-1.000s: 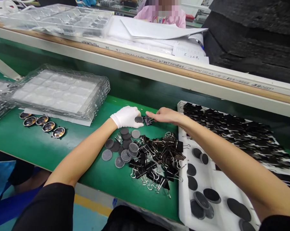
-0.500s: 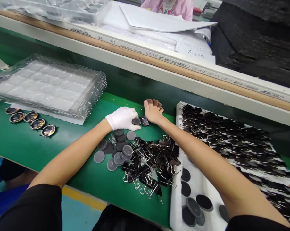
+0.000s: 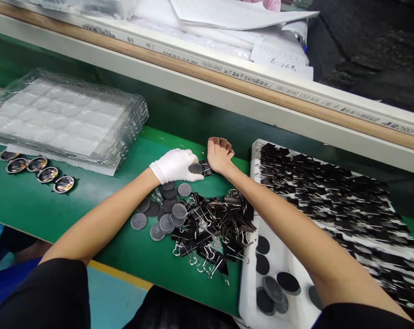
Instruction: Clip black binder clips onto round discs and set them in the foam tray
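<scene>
My left hand (image 3: 178,166), in a white glove, is closed around the edge of a dark round disc (image 3: 196,168). Against the disc's right edge is a black binder clip (image 3: 206,167). My bare right hand (image 3: 220,154) has its fingers curled, with the clip at its left side; the clip's handles are hidden by the hand. Just below lie several loose grey discs (image 3: 166,223) on the green table (image 3: 124,260). Beside them, under my right forearm, is a heap of black binder clips (image 3: 207,237) with silver wire handles.
Clear plastic trays (image 3: 69,119) are stacked at left, with several round lens pieces (image 3: 47,174) in front. At right, a white tray (image 3: 250,292) carries rows of clipped pieces (image 3: 316,196) and loose black discs (image 3: 289,282). A ledge (image 3: 200,73) with papers (image 3: 234,16) runs behind.
My left hand has brought the disc rightward up to the binder clip, closing the small gap between them. The whole view has tilted slightly downward.
</scene>
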The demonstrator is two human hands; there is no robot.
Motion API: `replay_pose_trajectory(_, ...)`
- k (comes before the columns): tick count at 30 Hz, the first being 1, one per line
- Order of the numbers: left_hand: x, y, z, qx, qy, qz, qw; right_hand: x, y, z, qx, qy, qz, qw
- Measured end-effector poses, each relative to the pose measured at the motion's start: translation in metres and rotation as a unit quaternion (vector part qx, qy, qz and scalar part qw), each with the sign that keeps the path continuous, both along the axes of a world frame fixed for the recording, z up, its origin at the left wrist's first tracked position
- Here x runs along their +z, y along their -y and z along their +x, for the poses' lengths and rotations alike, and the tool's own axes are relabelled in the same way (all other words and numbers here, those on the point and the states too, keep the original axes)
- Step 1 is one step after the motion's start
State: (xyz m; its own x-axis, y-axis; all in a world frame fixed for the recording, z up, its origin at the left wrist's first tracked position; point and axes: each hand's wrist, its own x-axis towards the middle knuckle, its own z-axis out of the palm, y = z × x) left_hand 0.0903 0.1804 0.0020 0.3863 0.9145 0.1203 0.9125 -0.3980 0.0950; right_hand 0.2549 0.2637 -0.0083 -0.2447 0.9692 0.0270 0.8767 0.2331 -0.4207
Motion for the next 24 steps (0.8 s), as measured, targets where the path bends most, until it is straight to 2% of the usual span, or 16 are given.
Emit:
replay_pose_trajectory(9, -0.005, -0.002, 0.006, 0.003, -0.017, 0.016, 1.0, -0.001, 0.003, -0.005, -0.012, 0.007, 0.008, 1.0)
replay_pose_trajectory(11, -0.004, -0.001, 0.007, 0.005, -0.021, 0.023, 1.0, 0.008, 0.005, -0.007, -0.013, 0.007, 0.014, 1.0)
replay_pose_trajectory(13, -0.003, 0.0, 0.007, 0.026, -0.022, 0.029, 0.999, 0.027, 0.009, -0.004, -0.005, 0.006, 0.02, 1.0)
replay_pose_trajectory(16, 0.003, 0.003, 0.005, 0.086, -0.027, 0.037, 0.995, 0.068, 0.026, 0.012, 0.075, 0.007, 0.004, 0.997)
replay_pose_trajectory(19, 0.013, 0.006, 0.002, 0.128, -0.027, 0.042, 0.991, 0.099, 0.058, 0.028, 0.224, 0.075, -0.086, 0.968)
replay_pose_trajectory(21, 0.019, 0.007, -0.002, 0.126, -0.009, 0.068, 0.99, 0.103, 0.08, 0.03, 0.259, 0.145, -0.138, 0.945)
replay_pose_trajectory(22, 0.021, 0.007, -0.003, 0.104, -0.001, 0.077, 0.992, 0.1, 0.09, 0.029, 0.26, 0.168, -0.153, 0.939)
replay_pose_trajectory(24, 0.023, 0.006, -0.007, 0.017, -0.002, 0.061, 0.998, 0.087, 0.102, 0.022, 0.256, 0.18, -0.17, 0.935)
